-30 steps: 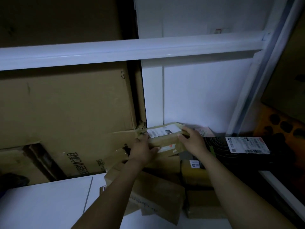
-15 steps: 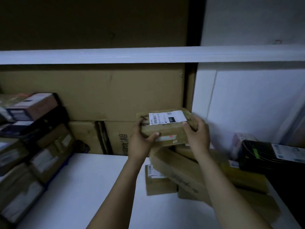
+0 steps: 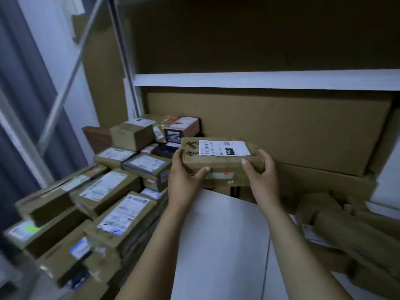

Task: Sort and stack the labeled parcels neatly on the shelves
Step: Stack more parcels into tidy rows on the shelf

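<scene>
A flat brown cardboard parcel (image 3: 223,163) with a white shipping label on top is held in the air above the white shelf board (image 3: 218,245). My left hand (image 3: 184,176) grips its left end, thumb on the front face. At the right end my right hand (image 3: 263,174) grips it, thumb on the front and fingers wrapped over the corner. To the left stands a stack of labeled parcels (image 3: 112,191), several layers high, just beside the held parcel.
Large cardboard boxes (image 3: 281,126) line the shelf's back. A loose heap of brown parcels (image 3: 346,234) lies at the right. The upper shelf's white edge (image 3: 259,80) runs overhead. A metal upright (image 3: 127,57) and grey curtain (image 3: 28,105) stand at left.
I have carried the parcel leftward, away from the right-hand heap, with the view swinging left; the stacked parcels on the left are now close beside it. Both hands keep their hold.
</scene>
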